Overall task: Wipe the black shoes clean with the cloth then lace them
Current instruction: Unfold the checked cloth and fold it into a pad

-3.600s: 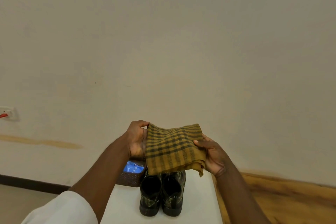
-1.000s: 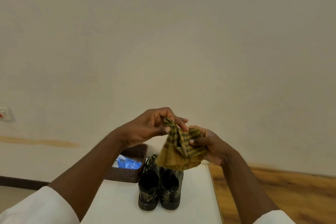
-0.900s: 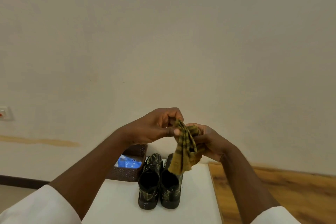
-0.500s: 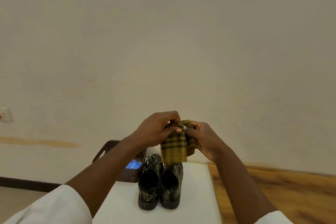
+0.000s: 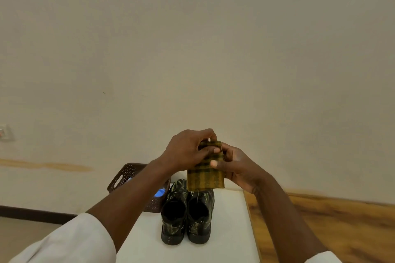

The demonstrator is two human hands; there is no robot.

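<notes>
Both forearms reach forward, raised. Left hand [image 5: 188,151] and right hand [image 5: 239,166] meet at centre, fingers curled, thumbs pinching the cloth [image 5: 206,174].

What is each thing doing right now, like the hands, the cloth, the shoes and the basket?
Left hand: fingers curled, pinching the cloth's top.
Right hand: gripping the cloth from the other side.
Cloth: folded small, held up in the air above the shoes.
Black shoes: standing side by side on the white table, untouched, heels toward the camera.
Brown basket: upright on the table, something blue inside.
</notes>
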